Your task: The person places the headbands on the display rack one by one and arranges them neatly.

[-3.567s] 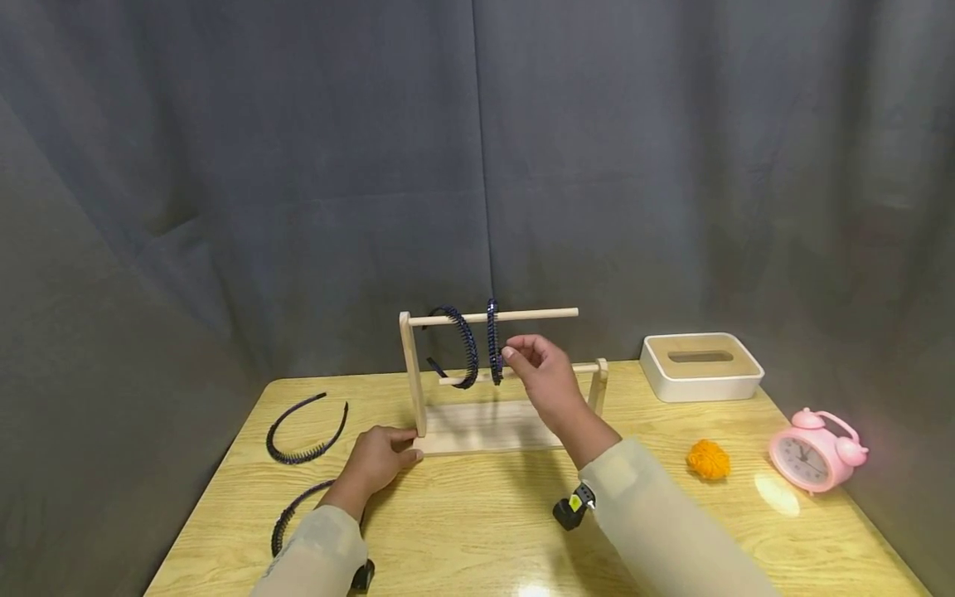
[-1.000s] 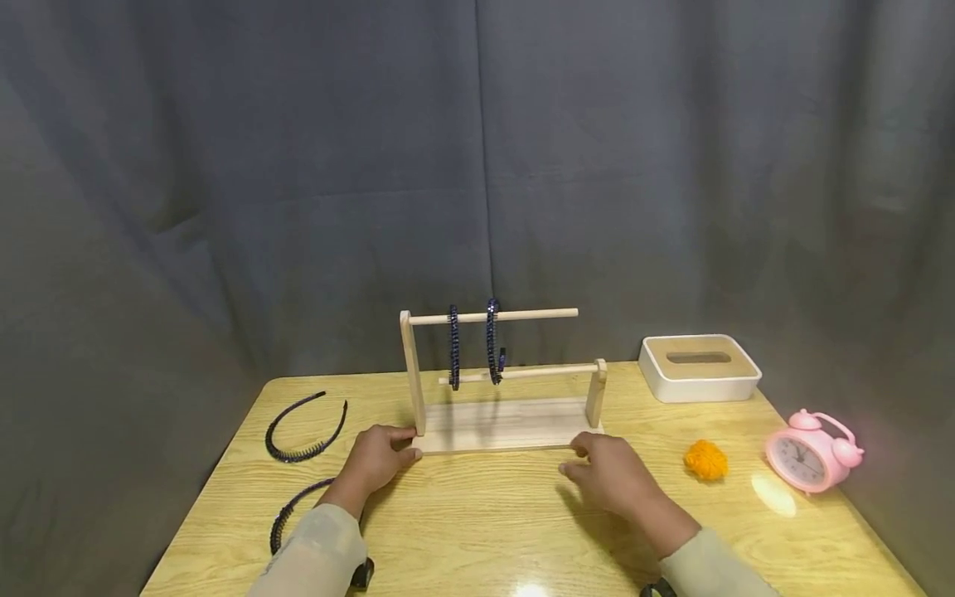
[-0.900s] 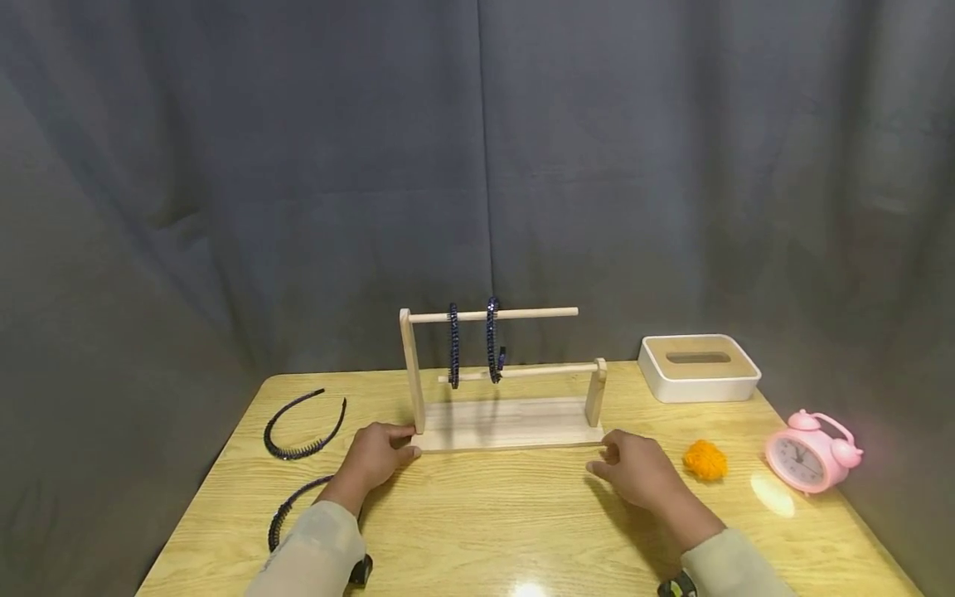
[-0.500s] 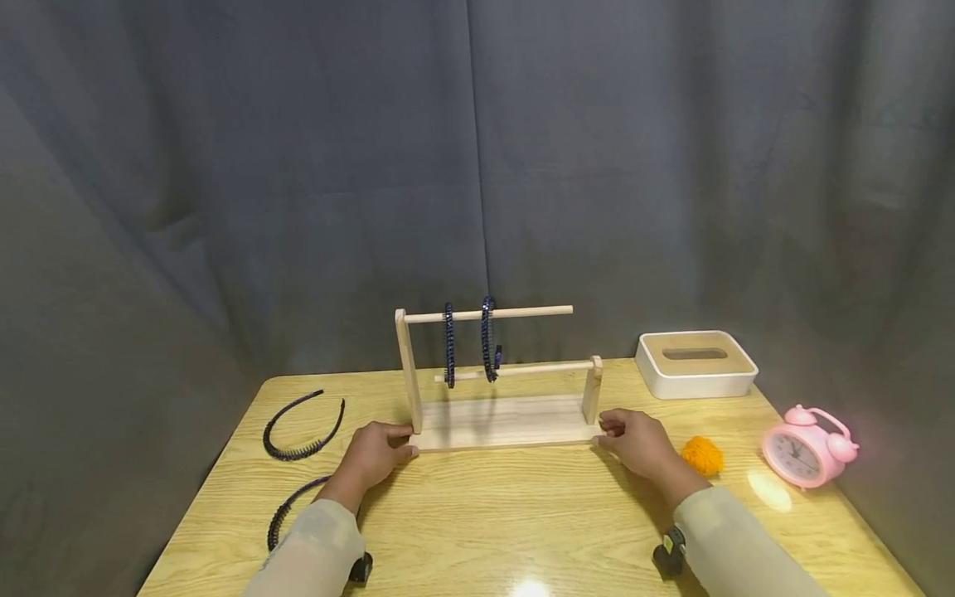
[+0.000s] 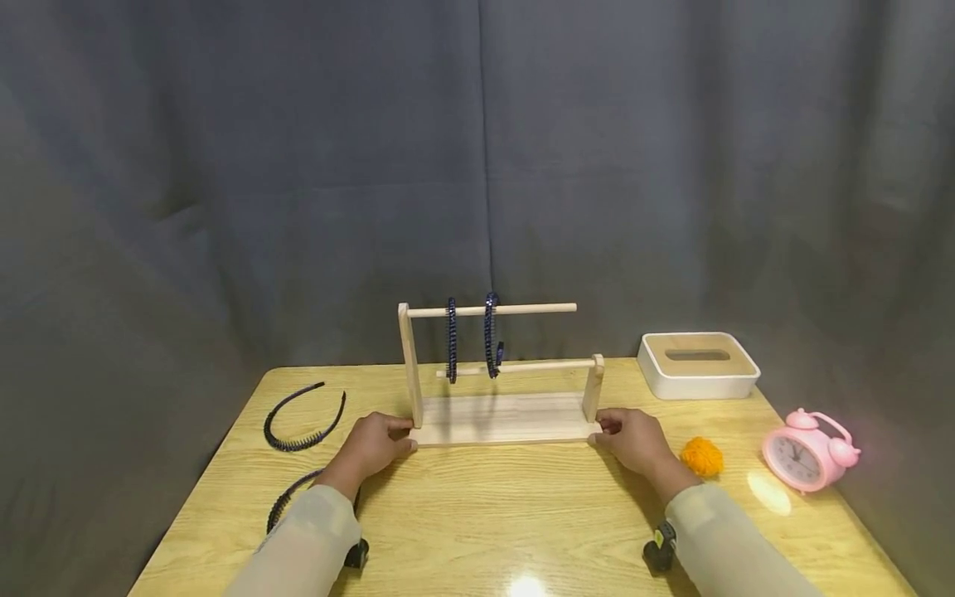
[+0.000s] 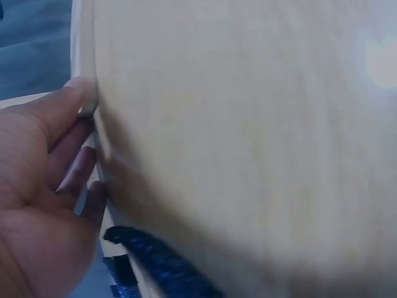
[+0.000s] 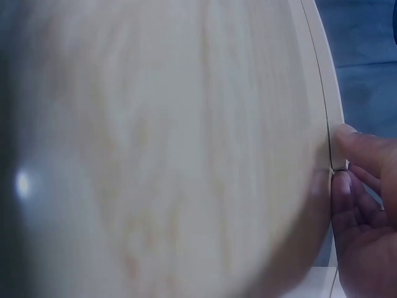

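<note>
In the head view a wooden rack (image 5: 515, 417) with two horizontal dowels stands on the table. My left hand (image 5: 370, 445) pinches the left end of its base, thumb at the front corner. At the opposite end my right hand (image 5: 634, 441) grips the base's right corner between thumb and fingers. Two dark blue toothed headbands hang from the upper dowel: a left headband (image 5: 451, 340) and a right headband (image 5: 489, 336). The left wrist view shows the thumb and fingers at the edge of the base (image 6: 85, 105); the right wrist view shows the same at the base corner (image 7: 337, 149).
Two more headbands lie on the table (image 5: 477, 514) at left: a far headband (image 5: 294, 444) and a near headband (image 5: 278, 507), partly hidden by the left sleeve. Right of the rack are a white tissue box (image 5: 701, 387), an orange yarn ball (image 5: 701, 456) and a pink alarm clock (image 5: 802, 456).
My right hand has left the right hanging headband and come down to the base's right end, which it now grips. The left hanging headband has turned edge-on. My left hand has stayed at the base.
</note>
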Demonstrator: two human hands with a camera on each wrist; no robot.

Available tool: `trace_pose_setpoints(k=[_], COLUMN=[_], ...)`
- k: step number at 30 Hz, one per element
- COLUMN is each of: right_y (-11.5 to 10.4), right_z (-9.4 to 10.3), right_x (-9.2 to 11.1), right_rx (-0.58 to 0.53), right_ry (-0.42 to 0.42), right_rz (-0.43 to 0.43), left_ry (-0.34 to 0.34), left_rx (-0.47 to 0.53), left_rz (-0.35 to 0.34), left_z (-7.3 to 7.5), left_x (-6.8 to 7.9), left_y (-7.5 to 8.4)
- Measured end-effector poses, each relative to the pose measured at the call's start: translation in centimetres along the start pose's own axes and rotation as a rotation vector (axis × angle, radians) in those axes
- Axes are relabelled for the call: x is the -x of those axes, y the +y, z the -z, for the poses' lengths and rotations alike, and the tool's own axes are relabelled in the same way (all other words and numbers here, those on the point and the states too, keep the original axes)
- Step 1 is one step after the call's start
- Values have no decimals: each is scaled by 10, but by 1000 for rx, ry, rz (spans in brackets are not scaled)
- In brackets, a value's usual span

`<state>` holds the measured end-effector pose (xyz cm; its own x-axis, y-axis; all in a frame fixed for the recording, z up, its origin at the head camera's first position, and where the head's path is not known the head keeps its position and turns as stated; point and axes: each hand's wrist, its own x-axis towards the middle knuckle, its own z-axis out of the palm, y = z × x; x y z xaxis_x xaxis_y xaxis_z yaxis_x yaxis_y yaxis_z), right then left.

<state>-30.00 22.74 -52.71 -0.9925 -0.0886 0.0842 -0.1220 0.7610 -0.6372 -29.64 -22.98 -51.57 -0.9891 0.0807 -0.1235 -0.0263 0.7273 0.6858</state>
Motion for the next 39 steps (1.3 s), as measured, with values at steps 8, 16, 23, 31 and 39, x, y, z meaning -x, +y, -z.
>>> trace_pose_setpoints(k=[8, 16, 23, 31, 39], right_y=[5, 4, 1, -1, 4], right_z=[-11, -10, -3, -7, -3], right_x=[2, -2, -3, -5, -2], right_rx=[-41, -38, -40, -42, -30], right_ry=[-19, 5, 12, 7, 24], right_rz=[-7, -8, -13, 7, 7], left_ry=[-63, -40, 8, -81, -241], left_rx=[-64, -174, -274, -246, -23], left_rz=[-63, -103, -39, 7, -80], left_z=[20, 73, 103, 101, 96], left_x=[26, 55, 85, 135, 159], left_y=[-9, -26, -42, -73, -106])
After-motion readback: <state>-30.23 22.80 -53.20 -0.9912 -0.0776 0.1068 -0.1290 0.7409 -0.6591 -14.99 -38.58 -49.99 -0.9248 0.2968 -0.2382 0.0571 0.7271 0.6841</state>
